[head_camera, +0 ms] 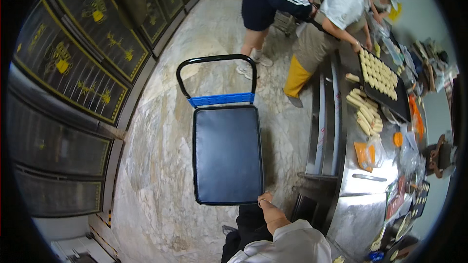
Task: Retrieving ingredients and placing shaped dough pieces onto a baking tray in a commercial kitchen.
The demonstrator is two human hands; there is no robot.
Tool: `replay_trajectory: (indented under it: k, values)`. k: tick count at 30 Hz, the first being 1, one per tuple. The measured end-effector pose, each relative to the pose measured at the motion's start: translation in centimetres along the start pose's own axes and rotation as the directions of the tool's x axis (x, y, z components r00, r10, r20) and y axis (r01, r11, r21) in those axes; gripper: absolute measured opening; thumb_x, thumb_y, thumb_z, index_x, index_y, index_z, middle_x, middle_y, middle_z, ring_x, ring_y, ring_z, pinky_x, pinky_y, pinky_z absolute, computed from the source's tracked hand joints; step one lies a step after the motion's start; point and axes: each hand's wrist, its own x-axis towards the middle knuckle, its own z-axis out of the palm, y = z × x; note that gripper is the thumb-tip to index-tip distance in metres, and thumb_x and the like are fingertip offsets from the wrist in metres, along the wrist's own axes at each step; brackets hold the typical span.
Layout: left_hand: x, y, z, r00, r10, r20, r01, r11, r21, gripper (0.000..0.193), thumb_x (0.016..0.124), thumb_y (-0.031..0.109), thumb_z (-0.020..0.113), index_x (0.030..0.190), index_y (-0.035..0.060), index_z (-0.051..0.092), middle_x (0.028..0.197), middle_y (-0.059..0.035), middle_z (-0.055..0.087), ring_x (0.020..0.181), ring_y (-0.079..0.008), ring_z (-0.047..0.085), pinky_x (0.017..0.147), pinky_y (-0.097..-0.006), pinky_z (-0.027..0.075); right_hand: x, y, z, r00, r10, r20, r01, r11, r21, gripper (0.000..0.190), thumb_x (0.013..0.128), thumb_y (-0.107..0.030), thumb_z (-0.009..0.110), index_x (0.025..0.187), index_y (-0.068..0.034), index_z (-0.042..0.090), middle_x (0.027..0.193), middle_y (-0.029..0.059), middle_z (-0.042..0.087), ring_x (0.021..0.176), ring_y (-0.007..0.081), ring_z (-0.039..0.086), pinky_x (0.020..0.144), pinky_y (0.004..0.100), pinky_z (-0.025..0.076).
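A large black baking tray [228, 155] lies flat, or nearly so, before me at the blue end of a hand trolley with a black tubular handle [215, 57]. No dough is on it. My right hand [265, 198] has its fingers curled at the tray's near right corner; the fingertips are partly hidden. The trolley's platform is hidden beneath the tray. My left hand is out of view.
Glass-doored cabinets [91, 44] line the left. At right, a steel worktable [360, 215] bears dough rolls [365, 117], a tray of dough pieces [404, 107] and plastic bags [411, 153]. Two people stand ahead, one gripping that tray.
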Motion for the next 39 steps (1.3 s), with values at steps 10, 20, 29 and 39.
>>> replay_trajectory:
  k: [10,20,29,39]
  values:
    - [-0.7,4.7,-0.2,0.976,-0.055,0.212,0.064,0.997,-0.033,0.039,0.093,0.032,0.057,0.121,0.0042,0.055,0.112,-0.0135,0.062,0.098,-0.0227,0.061,0.087,-0.0359,0.051,-14.2,-2.7,-5.3,0.974,-0.184,-0.136,0.213,0.517,0.829,0.040,0.077,-0.035,0.071,0.089,0.002,0.065,0.072,0.0126,0.065,0.066,0.0182,0.063,0.059,0.0345,0.050]
    - [2.4,11.1,-7.1,0.773,-0.078,0.630,-0.112,0.960,0.255,0.046,0.095,0.035,0.056,0.129,0.0041,0.050,0.115,-0.0151,0.061,0.100,-0.0237,0.061,0.089,-0.0362,0.050,-41.9,-11.2,-12.7,0.927,-0.027,-0.375,0.356,0.378,0.854,0.041,0.067,-0.032,0.060,0.077,0.008,0.066,0.073,0.0228,0.065,0.076,0.0338,0.067,0.067,0.0416,0.050]
    - [14.8,6.7,-8.9,0.633,-0.460,0.623,0.187,0.872,0.453,0.061,0.086,0.025,0.071,0.139,0.0097,0.046,0.095,-0.0098,0.066,0.085,-0.0203,0.061,0.083,-0.0351,0.049,-58.9,-7.7,2.7,0.816,0.346,-0.463,0.496,-0.007,0.868,0.031,0.069,-0.026,0.061,0.075,0.005,0.062,0.065,0.0115,0.061,0.062,0.0205,0.058,0.058,0.0358,0.042]
    - [-10.5,10.3,6.9,0.321,-0.390,0.863,-0.287,0.828,0.481,0.026,0.080,0.010,0.067,0.104,0.0090,0.057,0.090,-0.0009,0.063,0.075,-0.0135,0.061,0.064,-0.0280,0.049,-66.1,-4.7,10.3,0.676,0.710,-0.195,0.659,-0.466,0.590,0.009,0.073,-0.009,0.058,0.071,-0.001,0.056,0.059,0.0017,0.050,0.044,0.0099,0.043,0.039,0.0271,0.033]
